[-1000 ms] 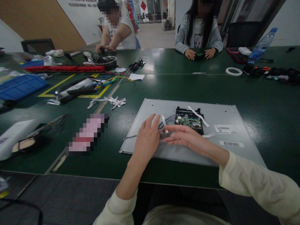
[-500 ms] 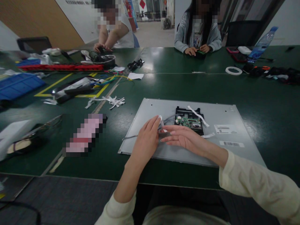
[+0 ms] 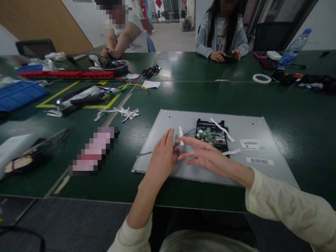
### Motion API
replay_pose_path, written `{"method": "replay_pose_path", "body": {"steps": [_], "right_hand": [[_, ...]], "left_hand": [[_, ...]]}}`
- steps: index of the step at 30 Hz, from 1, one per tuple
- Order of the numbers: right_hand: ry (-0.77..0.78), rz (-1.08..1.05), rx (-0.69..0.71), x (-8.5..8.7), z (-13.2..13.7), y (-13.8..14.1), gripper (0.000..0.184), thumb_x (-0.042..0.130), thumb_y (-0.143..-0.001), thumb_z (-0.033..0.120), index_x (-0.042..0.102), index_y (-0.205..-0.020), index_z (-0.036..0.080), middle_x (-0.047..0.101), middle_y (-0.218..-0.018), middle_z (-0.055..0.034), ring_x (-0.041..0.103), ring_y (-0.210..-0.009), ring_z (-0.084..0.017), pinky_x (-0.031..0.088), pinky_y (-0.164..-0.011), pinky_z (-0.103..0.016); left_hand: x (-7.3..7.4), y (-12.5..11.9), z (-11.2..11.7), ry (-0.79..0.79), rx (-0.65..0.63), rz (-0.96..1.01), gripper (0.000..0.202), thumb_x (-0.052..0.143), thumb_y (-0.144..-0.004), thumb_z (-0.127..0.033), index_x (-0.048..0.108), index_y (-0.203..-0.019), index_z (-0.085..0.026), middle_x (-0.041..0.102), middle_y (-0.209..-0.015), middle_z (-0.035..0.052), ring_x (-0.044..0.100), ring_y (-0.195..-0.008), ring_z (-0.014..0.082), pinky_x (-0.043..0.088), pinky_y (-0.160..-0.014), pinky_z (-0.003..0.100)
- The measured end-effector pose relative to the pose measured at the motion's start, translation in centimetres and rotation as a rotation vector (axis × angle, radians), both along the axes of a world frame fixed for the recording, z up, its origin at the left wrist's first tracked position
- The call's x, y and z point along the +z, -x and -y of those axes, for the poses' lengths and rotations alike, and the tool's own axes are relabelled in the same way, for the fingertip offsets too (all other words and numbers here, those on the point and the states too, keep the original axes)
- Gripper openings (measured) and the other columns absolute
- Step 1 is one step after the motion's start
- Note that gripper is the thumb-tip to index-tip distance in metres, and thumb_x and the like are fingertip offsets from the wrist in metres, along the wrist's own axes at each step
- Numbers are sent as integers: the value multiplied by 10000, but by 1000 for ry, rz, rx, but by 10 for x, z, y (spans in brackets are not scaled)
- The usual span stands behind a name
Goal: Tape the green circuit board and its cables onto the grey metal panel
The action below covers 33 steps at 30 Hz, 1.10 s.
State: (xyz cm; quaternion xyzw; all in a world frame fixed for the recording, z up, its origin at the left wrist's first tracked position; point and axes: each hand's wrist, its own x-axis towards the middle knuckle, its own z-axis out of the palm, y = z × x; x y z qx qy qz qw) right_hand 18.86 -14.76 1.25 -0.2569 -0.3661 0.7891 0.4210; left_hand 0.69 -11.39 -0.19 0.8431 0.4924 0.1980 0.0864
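Note:
A thin grey cable [image 3: 144, 153] runs across the back of a flat silver panel [image 3: 252, 134] to a green circuit board [image 3: 210, 137] in a black frame. My left hand [image 3: 162, 154] is closed over this cable, which passes beneath it and comes out by the thumb; its fingertips are partly hidden. Just right of it, a short strip of white tape [image 3: 181, 134] crosses the cable. My right hand [image 3: 203, 154] is open, fingers spread, its index fingertip at the strip's lower end. Two more white strips [image 3: 223, 130] stick to the black frame.
A phone-like pink object [image 3: 94, 148], blurred out, lies left of the panel. Loose white strips [image 3: 128, 113] are behind it. A tape roll [image 3: 261, 78] and a plastic bottle [image 3: 294, 50] stand at the far right. Two people sit across the green table [image 3: 183, 94].
My right fingers have spread and drawn slightly away from my left hand. The white strip, partly covered before, now shows beside the left fingertips. My left hand has shifted slightly left.

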Motion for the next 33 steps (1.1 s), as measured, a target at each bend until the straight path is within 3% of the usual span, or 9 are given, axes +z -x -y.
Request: {"method": "replay_pose_path", "body": {"steps": [4,8,14,25,29,33], "right_hand": [[138,-63,59,-4,-2,-1,482,606,-824,219,487,-1292,212,486,-1361,-88,614,-1041,-169,495,-884,-300],[205,-110,96,-8,-2,-4,459,597,-843,277,488,-1281,195,518,-1326,-109,597,-1084,-191,487,-908,-322],[194,-146,102,-11,-3,-4,400,579,-857,264,517,-1248,207,513,-1331,-100,600,-1086,-187,482,-914,-320],[188,-138,123,-7,-2,-4,394,582,-858,257,525,-1241,184,485,-1368,-105,631,-1037,-188,505,-880,-288],[193,-164,101,-5,-1,-4,347,561,-872,238,546,-1213,174,491,-1360,-97,647,-1003,-176,494,-913,-286],[220,-160,146,-3,1,-7,331,540,-880,232,552,-1188,113,510,-1329,-139,637,-1035,-210,500,-908,-279]], "left_hand": [[2,0,0,3,6,3,609,414,-880,-123,174,-1439,-157,358,-1439,177,372,-1325,276,355,-1067,479],[2,1,-2,4,-91,-42,610,349,-878,-77,181,-1455,-175,366,-1456,144,353,-1342,244,330,-1089,472],[-1,4,-2,34,-173,-114,669,332,-823,-13,204,-1458,-180,362,-1474,107,269,-1389,238,305,-1095,470],[8,2,0,85,-148,-225,621,368,-807,-28,287,-1415,-119,401,-1444,145,322,-1364,233,279,-1097,457],[10,3,0,76,-144,-238,547,315,-874,-68,317,-1413,-164,396,-1459,92,299,-1377,212,269,-1100,449],[10,-1,0,93,-94,-200,440,249,-974,-227,354,-1399,-189,438,-1434,68,330,-1360,209,270,-1095,472]]}}
